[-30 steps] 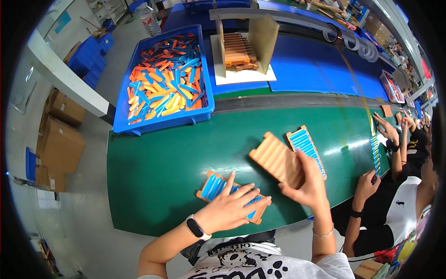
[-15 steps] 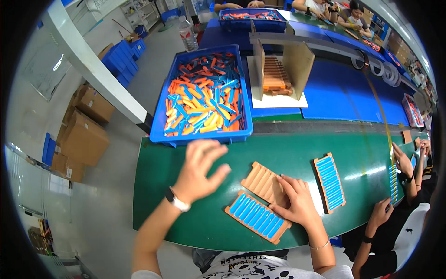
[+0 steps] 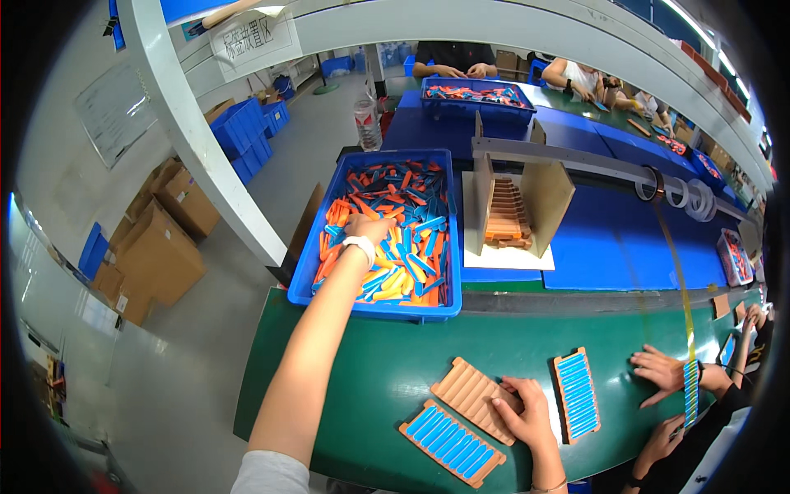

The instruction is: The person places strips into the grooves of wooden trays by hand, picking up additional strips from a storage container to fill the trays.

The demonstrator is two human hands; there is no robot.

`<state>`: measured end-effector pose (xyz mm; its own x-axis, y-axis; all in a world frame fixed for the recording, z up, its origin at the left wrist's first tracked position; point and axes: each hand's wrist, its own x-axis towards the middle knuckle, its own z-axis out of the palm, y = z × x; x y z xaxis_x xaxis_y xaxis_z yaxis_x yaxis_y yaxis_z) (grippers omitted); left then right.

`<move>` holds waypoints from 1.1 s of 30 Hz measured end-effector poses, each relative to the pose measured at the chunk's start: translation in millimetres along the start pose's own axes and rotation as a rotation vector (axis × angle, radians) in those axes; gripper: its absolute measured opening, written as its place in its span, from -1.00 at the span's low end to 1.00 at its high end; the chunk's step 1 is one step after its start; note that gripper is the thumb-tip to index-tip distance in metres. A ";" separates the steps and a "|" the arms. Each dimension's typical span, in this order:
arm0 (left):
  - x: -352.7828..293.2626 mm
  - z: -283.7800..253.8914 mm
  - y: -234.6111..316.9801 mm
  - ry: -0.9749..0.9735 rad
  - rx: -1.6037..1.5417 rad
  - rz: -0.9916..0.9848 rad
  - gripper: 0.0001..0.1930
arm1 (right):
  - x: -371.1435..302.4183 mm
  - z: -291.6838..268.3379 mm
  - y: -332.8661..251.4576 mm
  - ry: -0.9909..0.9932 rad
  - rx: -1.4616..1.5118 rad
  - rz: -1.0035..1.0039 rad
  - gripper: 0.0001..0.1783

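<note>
My left hand (image 3: 368,229) reaches into a blue plastic bin (image 3: 403,312) heaped with slim elongated pieces (image 3: 393,280) in orange, blue and yellow; its fingertips are lost among them. Below the bin lies a brown grooved tray (image 3: 469,393) with bare slots. My right hand (image 3: 528,413) grips that tray's right end, thumb on top and fingers at the far edge. A second brown tray (image 3: 453,443), its slots filled with blue pieces, lies slanted just in front of it. To the right of my right hand is another tray (image 3: 578,395) filled with blue pieces.
Behind the green table (image 3: 362,387), a wooden holder (image 3: 550,206) contains stacked brown trays (image 3: 508,216). A clear bottle (image 3: 367,123) stands behind the bin. A white post (image 3: 202,140) rises at left. A co-worker's hands (image 3: 658,375) work at right; others sit at the far side.
My left hand has moved forward from above the table into the bin. My right hand stays on the bare tray. The view has tilted upward, and the co-worker's hand at right has shifted.
</note>
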<state>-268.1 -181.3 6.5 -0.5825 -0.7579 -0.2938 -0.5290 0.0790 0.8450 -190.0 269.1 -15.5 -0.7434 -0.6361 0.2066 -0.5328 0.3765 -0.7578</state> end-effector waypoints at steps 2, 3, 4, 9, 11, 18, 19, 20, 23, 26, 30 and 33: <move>-6.0 21.0 19.1 0.195 0.152 -0.015 0.11 | 1.7 0.9 -0.6 0.008 0.008 -0.007 -0.60; -7.0 29.5 26.1 0.381 0.307 -0.037 0.15 | 2.5 1.7 -0.3 0.002 0.027 0.007 -0.61; -9.2 36.9 29.8 0.402 0.353 -0.044 0.22 | 2.7 1.2 0.9 -0.001 0.044 0.027 -0.62; 27.3 -8.7 -0.1 0.283 0.189 0.045 0.18 | 6.7 6.5 -3.1 -0.017 0.078 0.009 -0.65; 29.9 -5.0 -8.3 0.048 -0.019 0.336 0.14 | 7.6 5.9 -1.3 -0.016 0.069 0.034 -0.65; -21.7 32.9 22.1 0.004 0.393 0.141 0.13 | 7.6 1.2 1.2 0.016 0.052 0.045 -0.70; -23.7 29.3 23.3 0.002 0.278 0.143 0.09 | 8.5 1.5 -0.1 0.013 0.052 0.045 -0.70; -33.7 27.9 27.9 0.074 0.248 0.160 -0.20 | 9.1 1.4 -1.4 0.010 0.058 0.047 -0.71; -21.3 12.7 14.8 -0.310 -0.371 0.281 -0.35 | 9.1 1.6 -3.9 0.012 0.067 0.049 -0.71; -34.1 8.1 22.0 -0.250 -0.603 0.057 -0.73 | 8.0 1.8 -2.6 0.024 0.068 0.061 -0.72; -33.6 2.8 16.4 -0.312 -0.695 0.062 -0.76 | 5.5 0.9 -1.5 0.034 0.058 0.048 -0.72; -32.2 2.4 13.6 -0.183 -0.690 0.111 -0.80 | 5.1 0.1 -2.0 0.029 0.059 0.032 -0.72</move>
<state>-258.1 -154.3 26.4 -0.7362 -0.6436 -0.2093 0.0142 -0.3239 0.9460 -192.6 265.0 -13.0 -0.7715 -0.6044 0.1986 -0.4845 0.3559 -0.7991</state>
